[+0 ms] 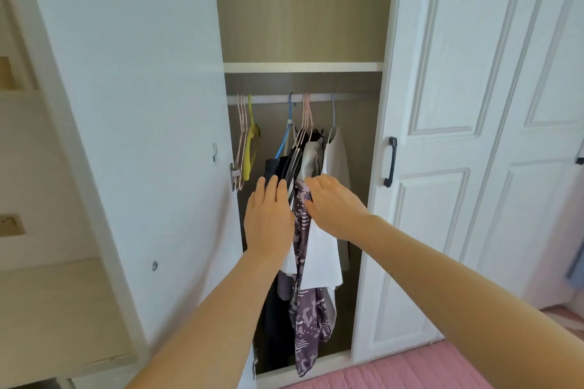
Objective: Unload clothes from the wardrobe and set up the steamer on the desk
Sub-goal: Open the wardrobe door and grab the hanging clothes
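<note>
Your left hand (268,215) lies flat, fingers straight, against the dark garments (278,164) below the rail (316,98). Your right hand (335,205) is spread with relaxed fingers, touching the white garment (320,257) and holding nothing. The clothes hang below the rail's middle and right, long axis vertical, directly ahead of both hands (neither is clearly nearer). A purple patterned piece (308,313) hangs between your hands. The hanger hooks (306,110) sit above them, so judge the lift as upward, off the rail
</note>
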